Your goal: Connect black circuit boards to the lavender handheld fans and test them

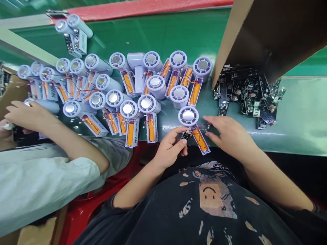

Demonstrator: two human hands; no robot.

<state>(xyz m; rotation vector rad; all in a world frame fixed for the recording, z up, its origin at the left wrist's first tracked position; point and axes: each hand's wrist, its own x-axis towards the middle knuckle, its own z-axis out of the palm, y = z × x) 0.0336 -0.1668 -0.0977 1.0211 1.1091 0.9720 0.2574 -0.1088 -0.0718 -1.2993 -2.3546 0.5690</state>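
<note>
Here, in the head view: gripping a small black board (185, 135) with left hand (170, 146), thumb and fingers clamped on it, just beside the handle of a fan (189, 119). Reaching to the other side of that fan with right hand (227, 134), thumb and forefinger apart, near the ends of thin wires (200, 127); cannot tell whether touching them. Resting on the tabletop (301, 115) near the front edge: the fan, silver disc up, handle slanting out past the edge, orange cell (200, 139) showing inside. Standing behind and to the left, many more fans (146, 103), some marked "Speed FAN". Heaped to the right, a pile of boards (247, 92) beside a cardboard box (231, 37). At far left, another person's hand (32, 114) over a fan.
</note>
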